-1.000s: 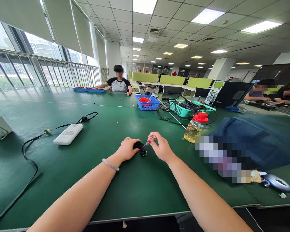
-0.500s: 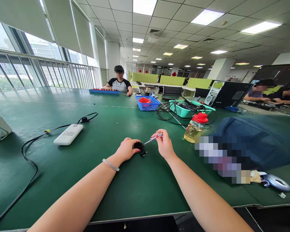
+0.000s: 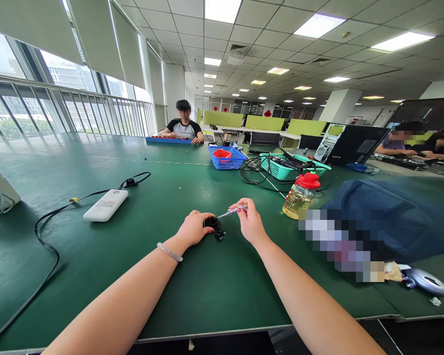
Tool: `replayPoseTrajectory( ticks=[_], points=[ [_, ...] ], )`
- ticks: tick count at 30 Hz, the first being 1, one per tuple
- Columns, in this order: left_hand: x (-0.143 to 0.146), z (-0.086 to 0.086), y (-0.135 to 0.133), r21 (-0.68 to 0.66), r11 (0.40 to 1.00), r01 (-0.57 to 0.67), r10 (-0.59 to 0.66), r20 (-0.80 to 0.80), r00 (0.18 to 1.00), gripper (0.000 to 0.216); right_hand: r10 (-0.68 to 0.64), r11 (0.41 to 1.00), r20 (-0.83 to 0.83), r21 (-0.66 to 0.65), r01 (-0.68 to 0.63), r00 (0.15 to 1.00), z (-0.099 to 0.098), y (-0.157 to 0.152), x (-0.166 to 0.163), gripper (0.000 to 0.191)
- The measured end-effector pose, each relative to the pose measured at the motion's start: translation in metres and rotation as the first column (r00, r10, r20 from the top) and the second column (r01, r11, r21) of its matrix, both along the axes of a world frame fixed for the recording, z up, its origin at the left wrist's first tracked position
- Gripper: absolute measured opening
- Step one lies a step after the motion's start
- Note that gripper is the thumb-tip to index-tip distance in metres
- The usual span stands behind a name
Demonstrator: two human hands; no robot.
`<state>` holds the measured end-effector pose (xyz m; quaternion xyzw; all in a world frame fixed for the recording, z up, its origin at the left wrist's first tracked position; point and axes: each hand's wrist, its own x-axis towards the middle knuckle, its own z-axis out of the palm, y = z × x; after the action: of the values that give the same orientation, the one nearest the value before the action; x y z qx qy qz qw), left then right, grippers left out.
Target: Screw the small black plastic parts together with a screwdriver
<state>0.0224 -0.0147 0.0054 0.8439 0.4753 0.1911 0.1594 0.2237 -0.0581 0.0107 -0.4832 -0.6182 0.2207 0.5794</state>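
Observation:
My left hand (image 3: 195,228) grips a small black plug-like part (image 3: 211,223) against the green table (image 3: 222,286); its exact kind is too small to make out. A second small black piece with metal prongs (image 3: 219,234) lies just below it, touching or joined. In my right hand (image 3: 250,222) is a screwdriver (image 3: 232,212) with a clear handle, held in a pinch and slanting down to the left. Its metal tip meets the upper right edge of the black part. A pale bangle (image 3: 169,252) circles my left wrist.
On the left lie a white power bank (image 3: 106,205) and a black cable (image 3: 46,241). A bottle with red lid (image 3: 299,199), a dark blue bag (image 3: 395,217), a blue basket (image 3: 227,160) and a green basket (image 3: 281,170) stand to the right and beyond. A person (image 3: 185,128) sits opposite.
The screwdriver has tipped to a flatter angle, my right hand shifting slightly left. My left hand keeps its hold. Across the table, the person's blue tray has slid to the right.

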Motion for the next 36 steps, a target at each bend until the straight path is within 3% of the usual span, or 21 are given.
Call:
replayPoseTrajectory(
  ticks=[4,8,11,15,18,22,28,36],
  points=[
    [0.000,0.001,-0.001,-0.003,1.000,-0.017,0.017,-0.010,1.000,0.045,-0.048,0.999,-0.026,0.007,0.049,0.998,-0.001,0.002,0.004,0.007],
    [0.001,0.003,0.000,0.022,1.000,-0.022,0.023,-0.041,0.999,0.043,-0.061,0.976,-0.003,0.209,0.060,0.998,0.003,-0.007,-0.003,0.014],
    [0.001,0.003,0.000,0.059,0.998,0.013,-0.009,-0.066,0.998,0.040,0.015,0.951,0.143,0.304,-0.059,0.990,0.006,-0.016,-0.013,0.016],
    [0.001,0.001,0.002,0.089,0.994,0.057,-0.049,-0.082,0.995,0.040,0.054,0.912,0.401,0.354,-0.209,0.914,0.006,-0.021,-0.024,0.021],
    [0.001,0.000,0.003,0.099,0.992,0.074,-0.066,-0.076,0.995,0.035,0.070,0.905,0.506,0.330,-0.268,0.860,0.004,-0.020,-0.027,0.024],
    [0.000,0.000,0.002,0.112,0.991,0.068,-0.060,-0.081,0.995,0.035,0.088,0.919,0.507,0.291,-0.266,0.857,0.005,-0.019,-0.026,0.023],
    [0.001,0.001,-0.002,0.114,0.993,0.035,-0.028,-0.064,0.998,0.040,-0.066,0.919,0.315,0.389,-0.066,0.947,0.008,-0.019,-0.017,0.018],
    [0.001,0.001,-0.003,0.105,0.994,0.032,-0.030,-0.025,0.999,0.038,-0.012,0.984,0.380,0.169,-0.056,0.925,-0.001,-0.009,-0.014,0.018]
  ],
)
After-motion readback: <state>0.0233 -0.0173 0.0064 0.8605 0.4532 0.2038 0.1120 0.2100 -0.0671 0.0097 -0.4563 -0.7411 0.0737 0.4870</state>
